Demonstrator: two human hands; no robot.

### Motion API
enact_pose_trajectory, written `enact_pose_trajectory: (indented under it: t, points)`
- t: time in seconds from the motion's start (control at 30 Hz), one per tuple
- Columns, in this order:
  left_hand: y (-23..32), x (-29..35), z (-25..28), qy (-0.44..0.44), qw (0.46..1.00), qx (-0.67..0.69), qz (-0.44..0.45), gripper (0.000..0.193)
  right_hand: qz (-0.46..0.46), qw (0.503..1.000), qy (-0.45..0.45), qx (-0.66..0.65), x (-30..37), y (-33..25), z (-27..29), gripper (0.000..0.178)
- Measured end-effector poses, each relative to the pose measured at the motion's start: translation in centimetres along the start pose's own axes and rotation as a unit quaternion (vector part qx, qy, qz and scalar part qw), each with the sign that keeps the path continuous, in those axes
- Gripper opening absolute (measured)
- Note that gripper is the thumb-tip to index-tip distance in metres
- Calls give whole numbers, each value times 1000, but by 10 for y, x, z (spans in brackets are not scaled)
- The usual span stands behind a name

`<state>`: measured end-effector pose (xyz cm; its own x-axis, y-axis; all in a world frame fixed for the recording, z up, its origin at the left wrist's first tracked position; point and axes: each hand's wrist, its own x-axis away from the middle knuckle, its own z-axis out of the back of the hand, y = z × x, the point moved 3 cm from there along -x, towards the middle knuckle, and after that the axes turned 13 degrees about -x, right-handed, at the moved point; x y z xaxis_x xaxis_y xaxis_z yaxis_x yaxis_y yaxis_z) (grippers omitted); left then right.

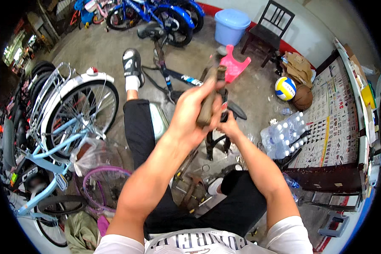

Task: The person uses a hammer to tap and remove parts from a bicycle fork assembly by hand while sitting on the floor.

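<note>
While left hand (192, 102) is raised (blurred) | grip clamped on brown bar (205, 111) | right hand (230, 127) clasping bike frame (180, 76)

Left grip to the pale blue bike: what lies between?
The left leg and a pale green object separate left grip and bike in the head view.

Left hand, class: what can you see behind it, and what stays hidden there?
A dark bicycle frame with blue markings runs in behind the left hand. The stretch covered by that hand and its brown bar cannot be seen.
</note>
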<state>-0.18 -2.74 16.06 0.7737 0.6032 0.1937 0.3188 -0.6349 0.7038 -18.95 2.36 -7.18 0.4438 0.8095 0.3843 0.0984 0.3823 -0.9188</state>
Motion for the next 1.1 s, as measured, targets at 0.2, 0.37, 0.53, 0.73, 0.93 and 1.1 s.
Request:
enact_pose_trajectory:
  t: [0.2, 0.37, 0.53, 0.73, 0.93, 1.1]
  points:
    - [-66, 13, 68, 302, 909, 209, 196, 28, -24, 1000, -12, 13, -3, -12, -11, 82]
    - [6, -11, 0, -25, 999, 26, 9, 34, 12, 999, -28, -10, -3, -5, 3, 83]
    - [-34, 24, 31, 194, 977, -87, -11, 34, -28, 999, -5, -15, -8, -2, 1, 81]
    - [-100, 46, 80, 163, 984, -6, 76, 29, 10, 998, 41, 38, -9, 0, 0, 84]
    - [-92, 37, 116, 198, 939, -250, 129, 22, -22, 988, 70, 138, -7, -9, -1, 80]
    - [-70, 35, 125, 193, 926, -307, 106, 21, -44, 982, 3, 186, -10, -20, -7, 65]
